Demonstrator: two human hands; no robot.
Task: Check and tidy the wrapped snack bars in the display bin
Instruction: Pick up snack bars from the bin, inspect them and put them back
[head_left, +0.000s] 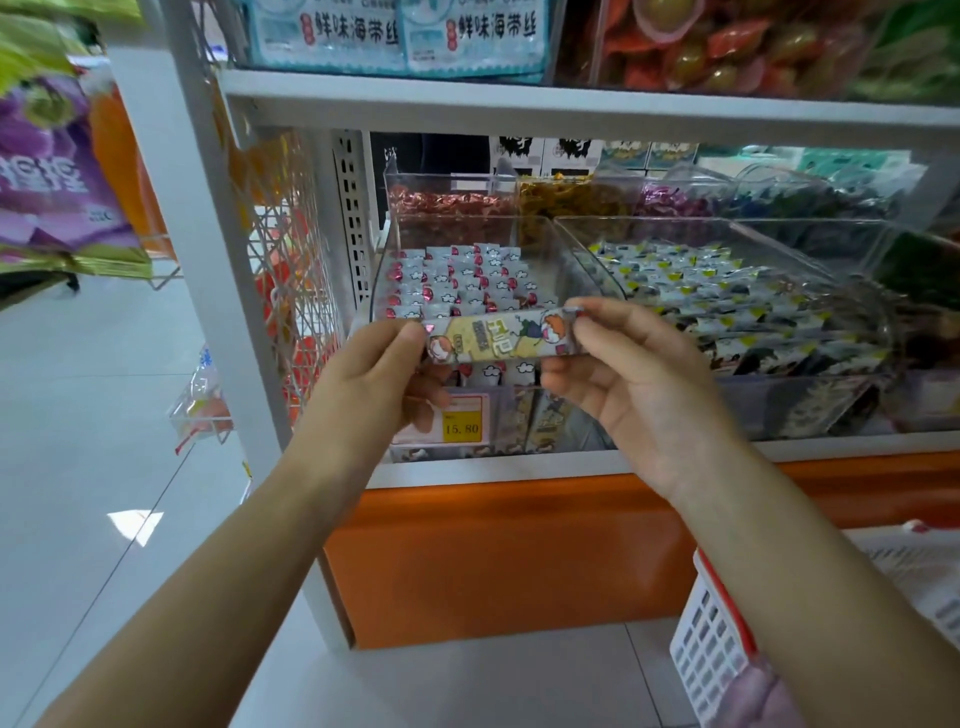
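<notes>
I hold one wrapped snack bar (501, 338) level in front of the display bin (382, 280), at the shelf's front edge. My left hand (379, 374) pinches its left end and my right hand (631, 374) pinches its right end. The fingers (597, 317) are pressed on the wrapper.

White shelf (519, 465) above an orange base (493, 561). At the left end, a clear bin (382, 280) of wrapped bars (457, 280); just beside, rightward, a second clear bin (649, 221). Along the back edge, more bins (452, 184) of sweets.
</notes>
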